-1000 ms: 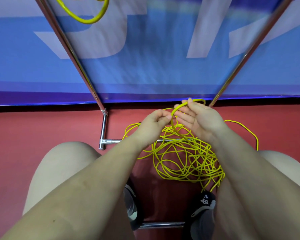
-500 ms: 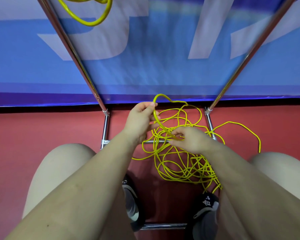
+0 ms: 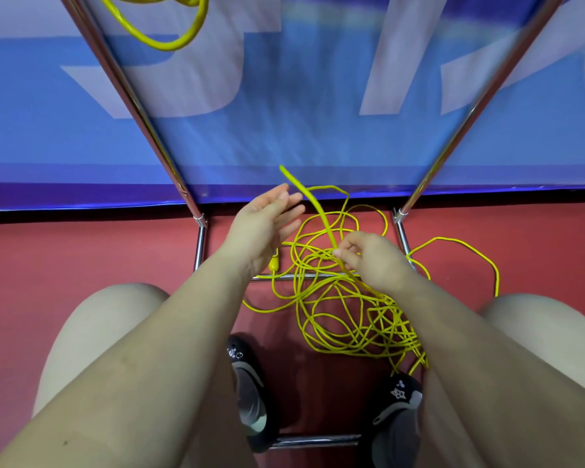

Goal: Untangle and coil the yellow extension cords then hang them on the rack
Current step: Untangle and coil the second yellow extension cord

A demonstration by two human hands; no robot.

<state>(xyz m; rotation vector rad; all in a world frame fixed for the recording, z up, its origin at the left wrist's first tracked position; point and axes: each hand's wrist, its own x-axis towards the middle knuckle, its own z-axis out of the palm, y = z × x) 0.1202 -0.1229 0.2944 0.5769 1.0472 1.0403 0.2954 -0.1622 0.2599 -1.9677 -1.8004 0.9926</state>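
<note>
A tangled yellow extension cord [image 3: 338, 312] lies in a loose heap on the red floor between my knees, across the chrome base bars of the rack [image 3: 200, 244]. My right hand [image 3: 372, 261] pinches a doubled strand of the cord, which sticks up and away from me, blurred. My left hand [image 3: 267, 224] hovers beside that strand with fingers spread and holds nothing. A yellow plug [image 3: 273, 263] shows just under the left wrist. Another coiled yellow cord [image 3: 169, 32] hangs at the top left of the rack.
Two slanted chrome rack poles [image 3: 480, 106] rise left and right in front of a blue banner [image 3: 318, 113]. My dark shoes [image 3: 250, 390] stand near a lower rack bar [image 3: 314, 440]. A cord loop [image 3: 466, 251] trails right over the floor.
My left hand let go of the loop it held and opened. The right hand now pinches the strand lower down, and the strand's raised end has swung upward.
</note>
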